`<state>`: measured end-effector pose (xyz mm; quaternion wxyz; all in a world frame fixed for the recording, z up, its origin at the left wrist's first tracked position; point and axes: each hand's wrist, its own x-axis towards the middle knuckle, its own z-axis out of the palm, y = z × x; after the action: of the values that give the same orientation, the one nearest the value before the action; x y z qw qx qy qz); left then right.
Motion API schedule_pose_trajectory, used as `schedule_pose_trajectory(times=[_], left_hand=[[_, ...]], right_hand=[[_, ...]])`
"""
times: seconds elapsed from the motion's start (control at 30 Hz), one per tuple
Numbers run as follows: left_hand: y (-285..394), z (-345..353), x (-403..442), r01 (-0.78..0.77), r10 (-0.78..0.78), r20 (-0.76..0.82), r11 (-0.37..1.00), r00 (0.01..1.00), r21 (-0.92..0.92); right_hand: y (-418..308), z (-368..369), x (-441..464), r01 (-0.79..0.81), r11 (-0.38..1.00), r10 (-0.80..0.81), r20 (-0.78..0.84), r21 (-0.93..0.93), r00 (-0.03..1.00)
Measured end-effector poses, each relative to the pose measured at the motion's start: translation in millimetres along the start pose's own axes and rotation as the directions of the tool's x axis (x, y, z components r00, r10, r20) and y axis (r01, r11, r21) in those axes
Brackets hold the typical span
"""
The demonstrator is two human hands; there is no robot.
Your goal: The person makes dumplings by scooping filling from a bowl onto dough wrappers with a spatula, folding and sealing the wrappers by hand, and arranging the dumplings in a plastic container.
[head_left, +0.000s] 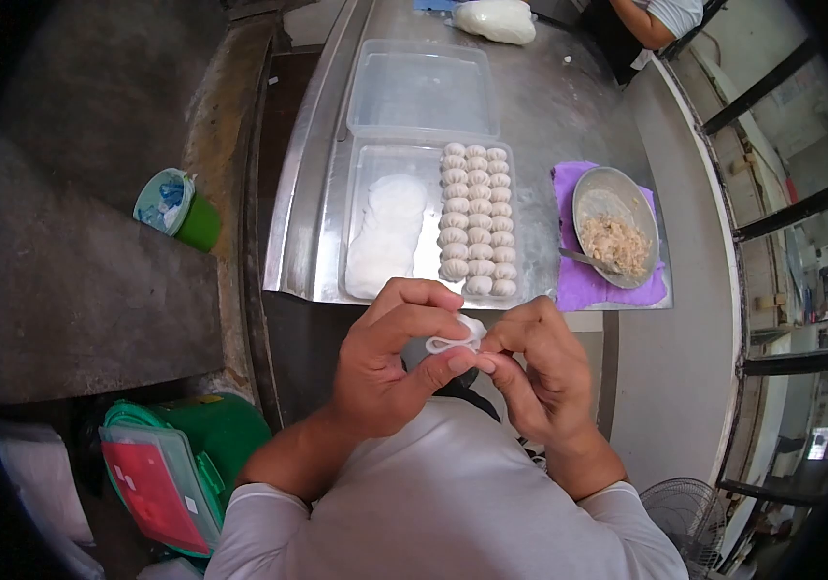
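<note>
- A folded piece of white dough (473, 330) is held between both hands, just below the centre of the frame.
- Its left side is clamped between the thumb and fingers of the left hand (380, 362).
- Its right edge is pinched by the thumb and forefinger of the right hand (551, 372).
- Above, pleated dumplings (479, 208) are lined up in three columns on the right of a tray (375, 159); flat white pieces (385, 242) are spread on its left.
- At centre right, a bowl (591, 193) of filling (617, 242) is set on a purple cloth (569, 285).
</note>
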<state>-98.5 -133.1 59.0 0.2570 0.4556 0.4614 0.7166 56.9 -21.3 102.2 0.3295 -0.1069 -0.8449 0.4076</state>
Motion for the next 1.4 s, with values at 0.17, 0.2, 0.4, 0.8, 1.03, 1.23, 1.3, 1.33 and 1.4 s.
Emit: schedule_pose_trajectory(times=[0.17, 0.2, 0.4, 0.8, 1.03, 1.23, 1.3, 1.33, 1.4], left_hand=[[3, -4, 6, -0.026, 0.009, 0.146, 0.993, 0.989, 0.115], [4, -2, 6, -0.027, 0.01, 0.147, 0.993, 0.989, 0.116], [-9, 14, -2, -0.087, 0.089, -0.061, 0.996, 0.994, 0.033], [-16, 35, 6, -0.153, 0.155, -0.046, 0.987, 0.987, 0.04], [-11, 47, 18, -0.181, 0.159, 0.123, 0.962, 0.98, 0.206], [-21, 77, 23, -0.041, 0.037, 0.059, 0.997, 0.998, 0.063], [-22, 84, 27, -0.021, 0.012, 0.12, 0.997, 0.993, 0.069], [-21, 89, 32, -0.011, -0.008, 0.159, 0.993, 0.987, 0.118], [-24, 100, 38, 0.001, -0.036, 0.197, 0.985, 0.98, 0.174]], right_hand=[[-1, 6, -2, -0.104, 0.98, 0.127, -0.127, 0.171, 0.984], [0, 2, -1, -0.057, 0.993, 0.066, -0.082, 0.106, 0.994], [5, -7, -1, 0.039, 0.999, -0.039, -0.001, 0.006, 0.999], [11, -25, -10, -0.007, 0.999, 0.008, -0.017, 0.045, 1.0], [18, -43, -17, -0.108, 0.986, 0.109, 0.002, 0.127, 0.994], [36, -73, -29, -0.052, 0.996, 0.047, 0.064, 0.078, 0.997], [45, -83, -33, -0.064, 0.991, 0.061, 0.027, 0.117, 0.998], [50, -87, -35, -0.077, 0.985, 0.079, -0.005, 0.154, 0.997], [58, -100, -40, -0.101, 0.985, 0.098, 0.03, 0.136, 0.995]])
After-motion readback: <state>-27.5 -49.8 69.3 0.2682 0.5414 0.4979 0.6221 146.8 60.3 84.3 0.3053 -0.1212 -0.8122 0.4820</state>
